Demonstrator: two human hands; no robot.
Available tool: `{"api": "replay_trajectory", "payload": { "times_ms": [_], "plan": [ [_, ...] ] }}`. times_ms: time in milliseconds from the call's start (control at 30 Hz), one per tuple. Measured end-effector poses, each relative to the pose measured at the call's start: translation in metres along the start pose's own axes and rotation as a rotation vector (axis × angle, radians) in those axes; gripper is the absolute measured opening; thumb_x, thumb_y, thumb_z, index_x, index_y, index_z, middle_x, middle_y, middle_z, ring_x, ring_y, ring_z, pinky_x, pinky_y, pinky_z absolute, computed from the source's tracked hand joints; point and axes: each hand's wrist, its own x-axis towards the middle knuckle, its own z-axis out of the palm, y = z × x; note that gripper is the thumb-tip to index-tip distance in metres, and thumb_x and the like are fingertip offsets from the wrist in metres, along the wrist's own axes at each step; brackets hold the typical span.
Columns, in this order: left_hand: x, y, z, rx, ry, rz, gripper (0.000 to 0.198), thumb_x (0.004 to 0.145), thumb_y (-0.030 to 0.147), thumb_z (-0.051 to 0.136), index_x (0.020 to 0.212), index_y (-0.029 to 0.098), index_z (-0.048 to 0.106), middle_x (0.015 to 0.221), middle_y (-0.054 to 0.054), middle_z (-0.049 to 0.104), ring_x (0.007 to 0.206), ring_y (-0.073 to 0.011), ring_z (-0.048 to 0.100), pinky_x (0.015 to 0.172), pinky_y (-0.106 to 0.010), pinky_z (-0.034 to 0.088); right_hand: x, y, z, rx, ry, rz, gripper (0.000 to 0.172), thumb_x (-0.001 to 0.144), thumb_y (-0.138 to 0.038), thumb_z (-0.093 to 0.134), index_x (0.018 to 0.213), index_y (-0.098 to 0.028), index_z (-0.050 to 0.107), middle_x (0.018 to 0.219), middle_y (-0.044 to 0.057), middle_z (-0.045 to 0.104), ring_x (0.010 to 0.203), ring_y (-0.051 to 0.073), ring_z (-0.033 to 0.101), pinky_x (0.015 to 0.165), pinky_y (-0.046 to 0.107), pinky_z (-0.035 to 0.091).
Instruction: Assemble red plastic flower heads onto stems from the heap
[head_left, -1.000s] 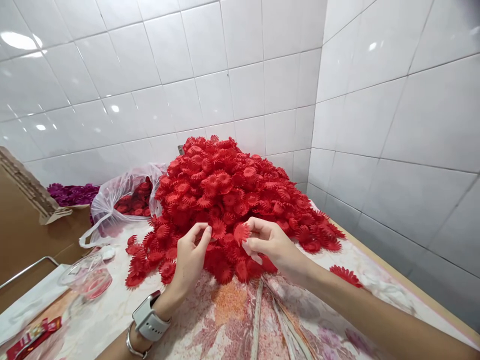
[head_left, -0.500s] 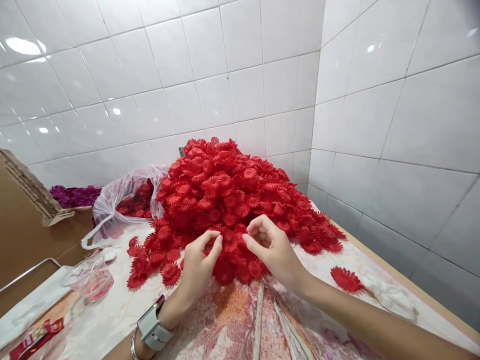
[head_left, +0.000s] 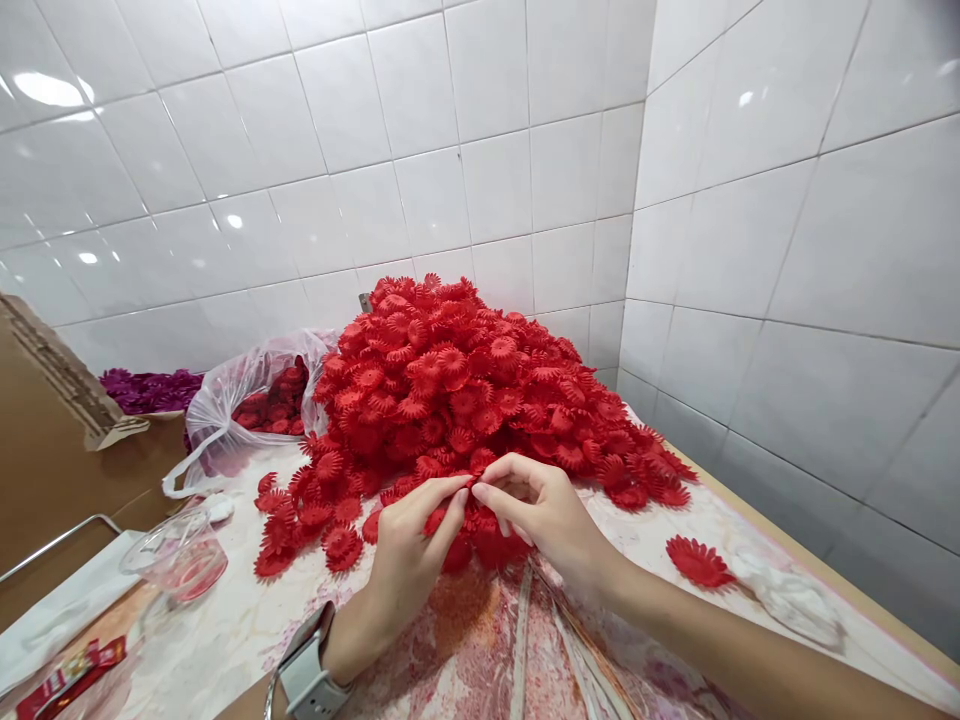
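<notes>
Just in front of a large heap of red cloth-like flower pieces [head_left: 465, 380] with fringed edges, my two hands meet fingertip to fingertip. My left hand [head_left: 420, 530], with a watch [head_left: 311, 665] on its wrist, is pinched closed, thumb against forefinger. My right hand [head_left: 551, 510] is closed in a pinch too, its fingertips touching those of the left. A tiny bit of red shows where they meet, but what they hold is too small and covered to make out. Thin pale strips [head_left: 521, 640] lie on the table below the right hand.
On the left are a clear plastic bag [head_left: 225, 390] with darker red pieces, a purple pile [head_left: 150, 390], a cardboard box [head_left: 52, 400], a clear cup [head_left: 184, 565] and a red packet [head_left: 79, 675]. A single red flower piece [head_left: 697, 562] lies right, beside white tissue [head_left: 787, 600]. Tiled walls stand behind.
My hands have come together from a small gap, and their fingertips now touch. The right hand moved left and slightly down; the left moved a little right. The heap looks the same.
</notes>
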Motion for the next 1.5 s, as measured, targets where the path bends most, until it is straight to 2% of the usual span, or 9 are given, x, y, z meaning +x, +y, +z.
{"api": "replay_trajectory", "payload": {
  "times_ms": [167, 300, 400, 600, 800, 933, 1067, 1267, 1500],
  "plan": [
    [0.002, 0.003, 0.002, -0.196, -0.002, -0.19, 0.017, 0.081, 0.027, 0.062, 0.091, 0.022, 0.075, 0.087, -0.004, 0.077, 0.078, -0.0196, 0.07, 0.077, -0.029, 0.054, -0.001, 0.0, -0.001, 0.01, 0.063, -0.007, 0.012, 0.077, -0.03, 0.065, 0.075, -0.02, 0.058, 0.059, -0.006, 0.054, 0.05, 0.01, 0.046, 0.047, 0.024, 0.034],
    [0.007, 0.005, 0.005, -0.574, 0.013, -0.464, 0.016, 0.071, 0.031, 0.071, 0.084, 0.021, 0.074, 0.085, -0.001, 0.076, 0.079, -0.0176, 0.068, 0.075, -0.028, 0.056, 0.0, 0.001, -0.002, -0.018, 0.142, -0.067, 0.011, 0.077, -0.026, 0.064, 0.086, -0.02, 0.061, 0.08, -0.001, 0.061, 0.066, 0.012, 0.053, 0.06, 0.025, 0.043],
    [0.009, 0.007, 0.007, -0.708, 0.043, -0.56, 0.02, 0.062, 0.03, 0.078, 0.079, 0.02, 0.073, 0.079, 0.001, 0.075, 0.076, -0.0149, 0.067, 0.073, -0.025, 0.056, 0.003, 0.001, -0.003, 0.001, 0.2, -0.081, 0.016, 0.073, -0.023, 0.066, 0.087, -0.021, 0.058, 0.087, 0.0, 0.06, 0.068, 0.012, 0.053, 0.065, 0.027, 0.045],
    [0.009, 0.009, 0.007, -0.732, 0.009, -0.554, 0.026, 0.06, 0.024, 0.079, 0.085, 0.021, 0.071, 0.082, 0.0, 0.074, 0.079, -0.0159, 0.067, 0.074, -0.026, 0.056, 0.004, -0.002, -0.003, 0.034, 0.184, -0.027, 0.018, 0.072, -0.03, 0.066, 0.083, -0.02, 0.056, 0.078, 0.0, 0.06, 0.06, 0.012, 0.05, 0.052, 0.025, 0.039],
    [0.008, 0.01, 0.005, -0.68, -0.073, -0.515, 0.032, 0.063, 0.021, 0.077, 0.095, 0.023, 0.071, 0.101, -0.003, 0.072, 0.09, -0.0188, 0.066, 0.08, -0.029, 0.053, 0.004, -0.006, -0.004, 0.057, 0.171, -0.025, 0.02, 0.071, -0.035, 0.068, 0.08, -0.02, 0.058, 0.071, -0.002, 0.058, 0.053, 0.01, 0.044, 0.044, 0.024, 0.029],
    [0.007, 0.009, 0.005, -0.644, -0.042, -0.515, 0.045, 0.062, 0.021, 0.079, 0.106, 0.026, 0.069, 0.109, -0.003, 0.067, 0.102, -0.0198, 0.061, 0.084, -0.027, 0.051, 0.005, -0.009, -0.005, 0.109, 0.161, 0.0, 0.024, 0.067, -0.037, 0.071, 0.074, -0.02, 0.057, 0.058, -0.006, 0.052, 0.047, 0.009, 0.039, 0.043, 0.024, 0.027],
    [0.007, 0.009, 0.005, -0.715, -0.016, -0.571, 0.046, 0.064, 0.029, 0.08, 0.107, 0.025, 0.066, 0.094, -0.001, 0.066, 0.095, -0.0171, 0.061, 0.079, -0.025, 0.053, 0.005, -0.01, -0.005, 0.119, 0.156, -0.002, 0.022, 0.067, -0.036, 0.071, 0.071, -0.02, 0.057, 0.052, -0.007, 0.048, 0.046, 0.009, 0.038, 0.044, 0.025, 0.027],
    [0.009, 0.011, 0.007, -0.875, 0.022, -0.591, 0.037, 0.063, 0.042, 0.08, 0.085, 0.021, 0.06, 0.067, 0.006, 0.058, 0.066, -0.008, 0.059, 0.07, -0.02, 0.054, 0.004, -0.011, -0.004, 0.103, 0.133, -0.004, 0.018, 0.069, -0.033, 0.069, 0.07, -0.019, 0.058, 0.05, -0.007, 0.047, 0.047, 0.01, 0.038, 0.046, 0.025, 0.03],
    [0.01, 0.006, 0.007, -0.873, 0.038, -0.581, 0.033, 0.063, 0.042, 0.08, 0.083, 0.02, 0.066, 0.071, 0.006, 0.059, 0.065, -0.0072, 0.058, 0.071, -0.02, 0.055, 0.005, -0.011, -0.005, 0.11, 0.145, 0.006, 0.02, 0.067, -0.035, 0.069, 0.073, -0.02, 0.056, 0.051, -0.007, 0.048, 0.046, 0.01, 0.039, 0.045, 0.024, 0.029]
  ]
}}
